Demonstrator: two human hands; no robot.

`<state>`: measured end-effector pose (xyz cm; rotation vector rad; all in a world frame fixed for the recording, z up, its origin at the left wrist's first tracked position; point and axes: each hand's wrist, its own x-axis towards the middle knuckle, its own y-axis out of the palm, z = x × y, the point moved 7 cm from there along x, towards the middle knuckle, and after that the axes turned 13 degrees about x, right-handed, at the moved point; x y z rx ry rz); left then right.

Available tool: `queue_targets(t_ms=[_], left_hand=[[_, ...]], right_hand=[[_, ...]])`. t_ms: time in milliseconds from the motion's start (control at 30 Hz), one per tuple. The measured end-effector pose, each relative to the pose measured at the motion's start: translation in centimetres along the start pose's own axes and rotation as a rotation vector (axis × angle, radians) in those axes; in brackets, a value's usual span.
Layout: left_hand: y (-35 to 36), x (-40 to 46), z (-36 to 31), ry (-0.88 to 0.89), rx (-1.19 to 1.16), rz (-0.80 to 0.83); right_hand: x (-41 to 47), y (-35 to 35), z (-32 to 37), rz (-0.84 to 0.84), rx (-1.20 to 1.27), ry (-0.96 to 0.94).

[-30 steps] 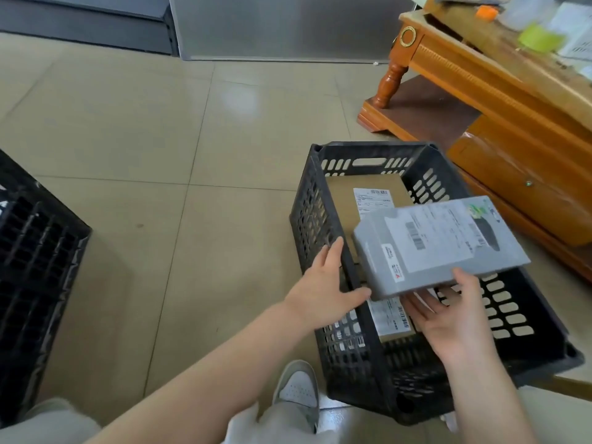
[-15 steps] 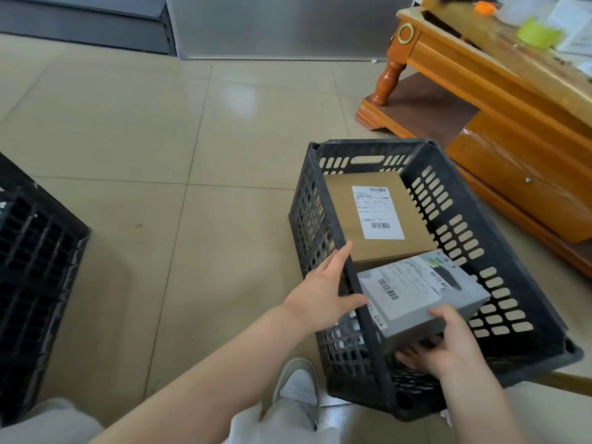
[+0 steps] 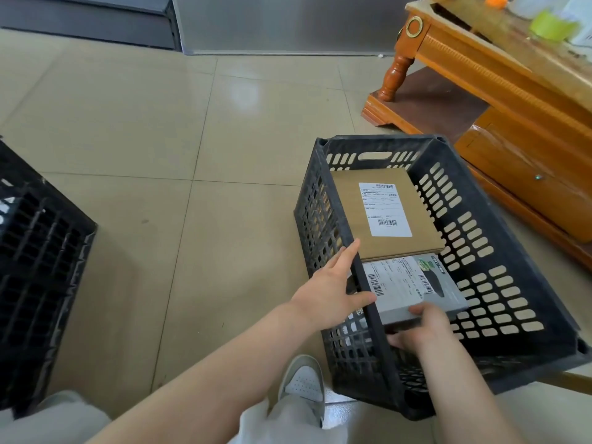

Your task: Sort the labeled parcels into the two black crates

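The right hand (image 3: 423, 328) holds the grey parcel (image 3: 413, 288) by its near edge inside the crate (image 3: 512, 251), beside the brown parcel (image 3: 384, 213); the left hand's (image 3: 330, 294) grip, fingers straight, rests on the rim.

In the right crate (image 3: 499, 357) lie two parcels, the box (image 3: 349, 213) at the far end, the grey parcel (image 3: 448, 302) nearer, just beside it; the other crate (image 3: 38, 251) stands well apart, left; a table (image 3: 512, 100) behind, right
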<state>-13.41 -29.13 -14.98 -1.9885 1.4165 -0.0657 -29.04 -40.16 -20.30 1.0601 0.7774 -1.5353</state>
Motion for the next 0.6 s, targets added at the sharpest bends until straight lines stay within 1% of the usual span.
queue_targets(t_ms=[67, 233, 367, 400, 533, 600], left_hand=[[0.0, 0.1, 0.1, 0.000, -0.001, -0.007], [0.1, 0.1, 0.1, 0.006, -0.016, -0.019], [0.2, -0.3, -0.1, 0.002, -0.040, -0.031], [0.4, -0.3, 0.1, 0.000, -0.047, -0.018], [0.4, -1.1, 0.3, -0.006, -0.035, -0.027], [-0.4, -1.4, 0.4, -0.036, -0.013, -0.076]], right_hand=[[0.3, 0.4, 0.0, 0.005, 0.036, -0.011], [0.3, 0.0, -0.2, -0.057, -0.027, -0.011], [-0.3, 0.0, 0.1, -0.079, -0.113, -0.094], [-0.6, 0.1, 0.2, -0.083, -0.147, -0.125], [-1.3, -0.1, 1.6, -0.130, -0.246, -0.363], [-2.0, 0.1, 2.4, -0.146, -0.240, -0.494]])
